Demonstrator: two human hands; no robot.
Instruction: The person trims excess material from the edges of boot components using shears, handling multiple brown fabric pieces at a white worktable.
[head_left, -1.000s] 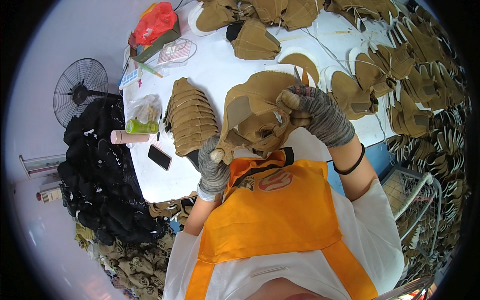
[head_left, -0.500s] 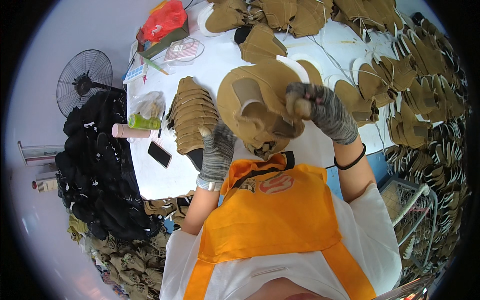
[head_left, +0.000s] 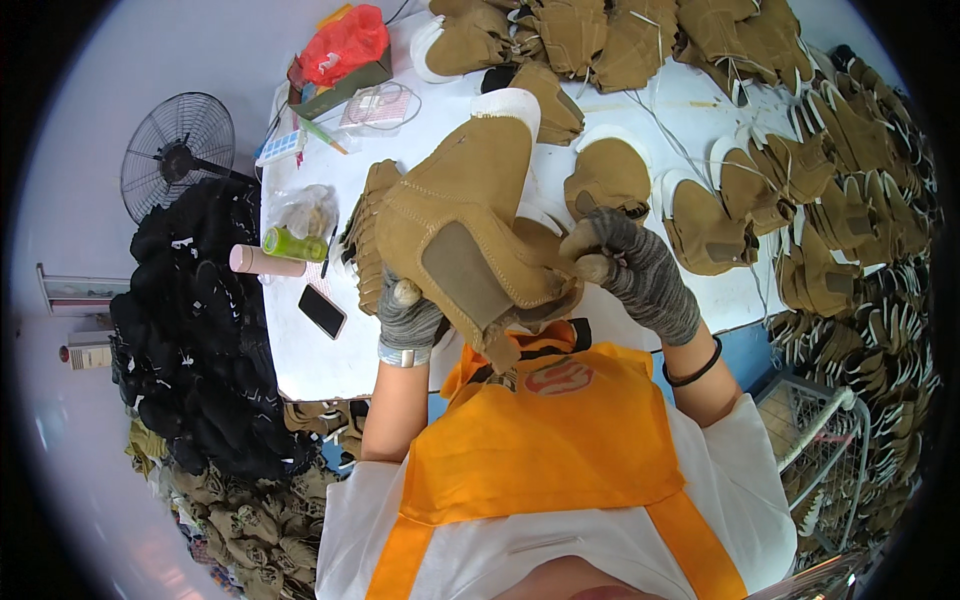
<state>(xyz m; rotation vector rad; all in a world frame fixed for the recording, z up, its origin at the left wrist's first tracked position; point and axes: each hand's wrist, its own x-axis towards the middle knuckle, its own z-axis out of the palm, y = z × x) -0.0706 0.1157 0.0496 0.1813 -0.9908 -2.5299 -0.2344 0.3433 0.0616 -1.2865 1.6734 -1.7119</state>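
A brown shoe upper [head_left: 430, 200] with stitched seams, a darker panel and a white tip is held up over the table in front of my orange apron. My left hand [head_left: 410, 318], in a grey striped fingerless-style knit glove, grips its lower left side; part of the fingers is behind the upper. At its right edge, my gloved right hand [head_left: 640, 275] pinches the material between thumb and fingers. Just behind my left hand lies a row of overlapping brown uppers [head_left: 372, 200], partly covered by the held one. Another brown upper with a white rim [head_left: 607, 178] lies beyond my right hand.
More brown uppers [head_left: 700, 225] cover the table's right and far sides, with white cords among them. On the left are a phone [head_left: 322, 311], a pink bottle [head_left: 266, 262], a green container [head_left: 292, 245] and a box with a red bag [head_left: 345, 50]. A fan [head_left: 178, 160] stands beyond black piles.
The shoe upper has turned, its white tip now pointing away, and shifted left and nearer. My left hand, earlier beside the row of uppers, now grips it. My right hand has come lower.
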